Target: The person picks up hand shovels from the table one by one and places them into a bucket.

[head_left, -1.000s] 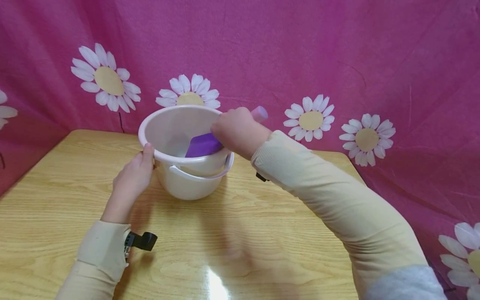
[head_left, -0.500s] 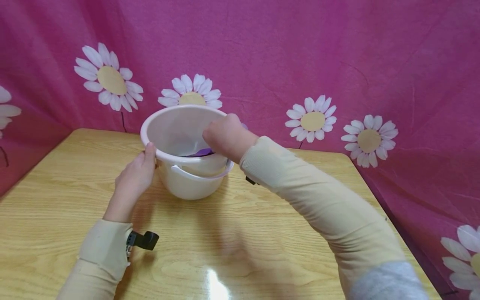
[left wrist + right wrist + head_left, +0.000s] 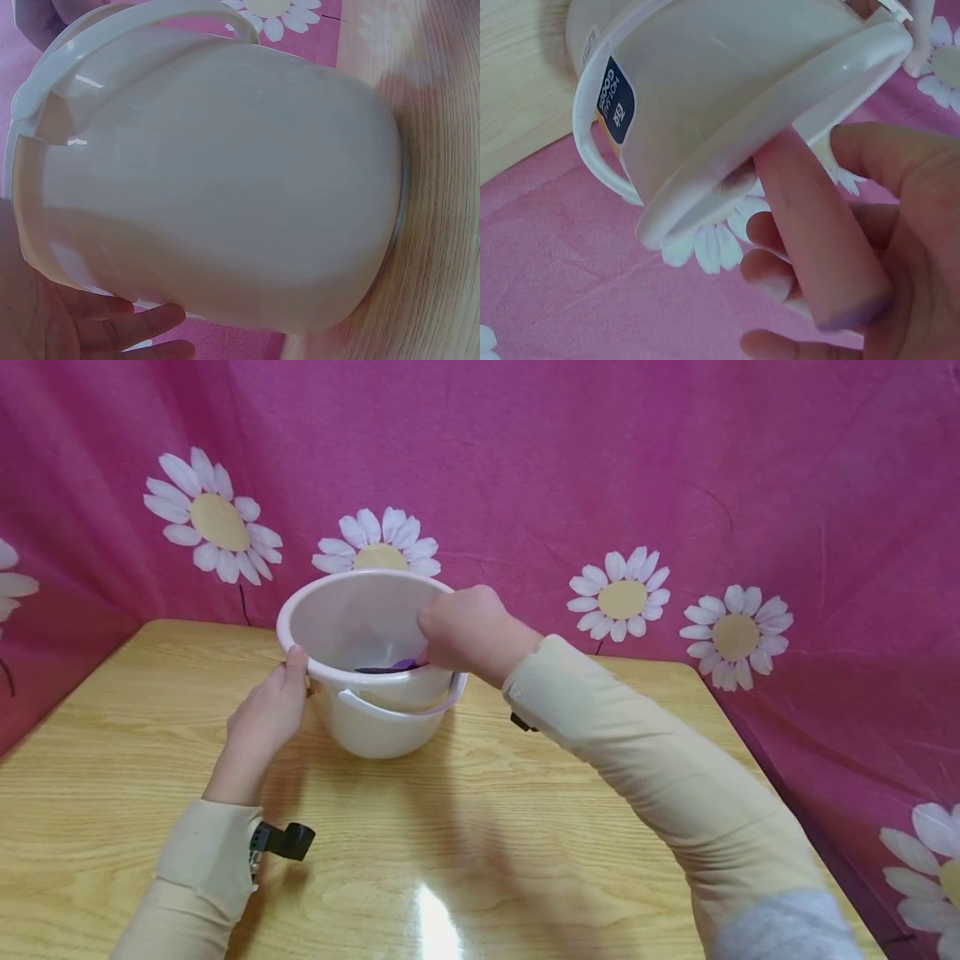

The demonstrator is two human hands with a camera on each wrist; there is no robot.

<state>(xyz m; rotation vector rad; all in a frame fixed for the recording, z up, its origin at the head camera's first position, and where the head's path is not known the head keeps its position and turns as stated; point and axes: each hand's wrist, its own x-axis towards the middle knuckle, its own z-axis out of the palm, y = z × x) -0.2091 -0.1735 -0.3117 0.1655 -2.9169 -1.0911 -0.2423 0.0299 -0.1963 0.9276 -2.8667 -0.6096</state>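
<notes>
A white bucket (image 3: 378,727) stands upright on the table. My left hand (image 3: 268,706) holds its rim on the left, thumb on the rim; in the left wrist view, the fingers (image 3: 131,328) lie along the outer wall. My right hand (image 3: 476,631) is at the right rim, loosely gripping a small shovel. In the right wrist view, several fingers curl behind the shovel's pinkish handle (image 3: 817,232), which leans out over the rim. Only a sliver of purple blade (image 3: 403,664) shows inside the bucket; the rest is hidden by the near wall.
The bucket's bail handle (image 3: 401,714) hangs down along its front. A dark label (image 3: 617,101) is on the bucket's side. The wooden table (image 3: 360,860) ends at a magenta curtain (image 3: 517,468) with white daisies behind it.
The shovel has been lowered, so its blade has sunk mostly out of sight inside the bucket. My right hand dipped left, then came back slightly right. The left hand stayed on the rim.
</notes>
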